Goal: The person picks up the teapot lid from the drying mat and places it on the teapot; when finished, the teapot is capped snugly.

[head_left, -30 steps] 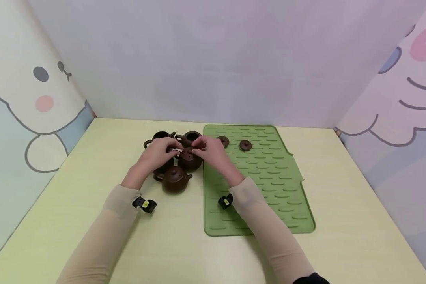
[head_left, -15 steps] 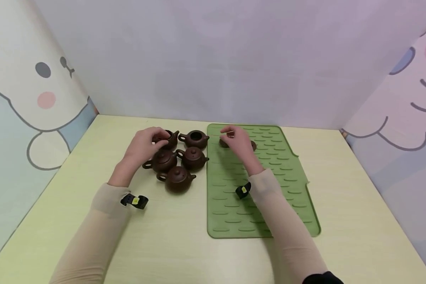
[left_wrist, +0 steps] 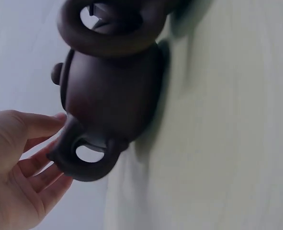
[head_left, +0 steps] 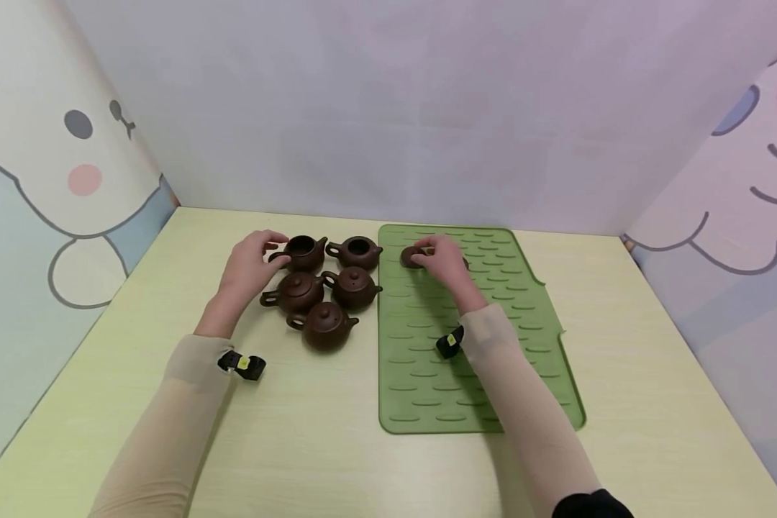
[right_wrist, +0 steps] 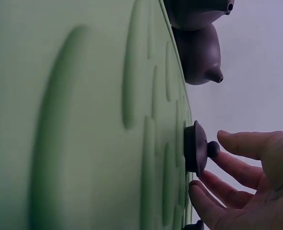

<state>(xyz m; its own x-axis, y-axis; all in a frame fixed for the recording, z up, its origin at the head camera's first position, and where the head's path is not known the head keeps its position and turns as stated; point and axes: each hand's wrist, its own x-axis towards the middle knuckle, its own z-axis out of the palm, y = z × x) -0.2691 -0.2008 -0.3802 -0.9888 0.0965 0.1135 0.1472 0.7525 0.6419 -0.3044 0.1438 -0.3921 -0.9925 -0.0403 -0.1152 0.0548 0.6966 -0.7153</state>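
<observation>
My right hand [head_left: 445, 260] is at a small dark brown teapot lid [head_left: 411, 257] lying on the green mat [head_left: 421, 338]. In the right wrist view the thumb stands just off the lid's round knob [right_wrist: 213, 149], with fingers behind and below it. At the back left, my left hand [head_left: 242, 266] spreads thumb and fingers about the handle side of a lidless brown teapot [head_left: 306, 255]. In the left wrist view, a nearer lidded teapot [left_wrist: 112, 96] overlaps those fingers and hides the back teapot.
Beside the back-left pot stands another lidless teapot [head_left: 357, 252]. Lidded ones sit in front: a left one [head_left: 300, 291], a right one [head_left: 353, 288] and the frontmost [head_left: 326, 327]. A second lid [right_wrist: 195, 225] lies partly hidden beyond my right hand.
My right hand has left the right-hand lidded teapot, moved right to the mat and lowered to the lid. My left hand has drawn back leftward to the back-left teapot's handle side.
</observation>
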